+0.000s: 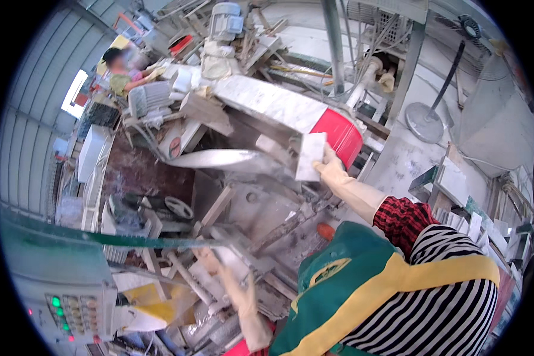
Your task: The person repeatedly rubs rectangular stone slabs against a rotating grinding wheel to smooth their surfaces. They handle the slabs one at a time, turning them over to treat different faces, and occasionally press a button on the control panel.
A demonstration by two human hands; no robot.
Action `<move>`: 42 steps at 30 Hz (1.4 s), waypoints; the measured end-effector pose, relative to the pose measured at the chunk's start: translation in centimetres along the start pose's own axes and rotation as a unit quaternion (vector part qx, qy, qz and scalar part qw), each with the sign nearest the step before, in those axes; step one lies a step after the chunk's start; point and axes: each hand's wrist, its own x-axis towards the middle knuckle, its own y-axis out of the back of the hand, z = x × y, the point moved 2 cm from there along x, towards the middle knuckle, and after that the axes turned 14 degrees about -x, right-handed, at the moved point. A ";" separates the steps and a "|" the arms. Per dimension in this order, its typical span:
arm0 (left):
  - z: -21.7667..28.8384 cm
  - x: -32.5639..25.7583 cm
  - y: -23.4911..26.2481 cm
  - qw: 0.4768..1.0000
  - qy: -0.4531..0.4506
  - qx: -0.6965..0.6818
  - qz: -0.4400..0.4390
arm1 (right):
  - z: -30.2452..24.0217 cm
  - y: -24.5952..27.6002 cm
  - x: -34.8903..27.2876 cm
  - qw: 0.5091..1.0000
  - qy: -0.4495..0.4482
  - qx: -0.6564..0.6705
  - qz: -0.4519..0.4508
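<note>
My right hand (332, 167), in a pale glove, is stretched forward and closed on the edge of a small white rectangular tile (310, 156). The tile is held up beside the red end cover (340, 134) of a long machine with a white top (267, 102). Lower down, my left hand (236, 286), gloved too, reaches over dusty machine parts. Its thumb stands away from its outstretched, somewhat blurred fingers, and I make out nothing in it. A green apron (338, 261) with yellow straps covers my front.
A control panel (74, 313) with lit green and red lamps stands at lower left. Another person (121, 74) works at far upper left. A motor (226, 22) sits at the back. On the right are a round plate with a rod (424, 123) and stacked tiles (453, 181).
</note>
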 end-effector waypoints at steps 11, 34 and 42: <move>-15.7 -19.4 12.2 0.865 0.171 0.436 0.182 | 3.1 6.4 10.6 0.969 -0.054 -0.177 0.165; -16.4 -24.5 13.2 0.815 0.231 0.473 0.243 | 6.0 4.4 11.3 0.981 -0.067 -0.008 0.184; -17.6 -23.7 17.5 0.811 0.362 0.349 0.299 | 10.8 6.6 3.5 0.981 -0.066 -0.051 0.173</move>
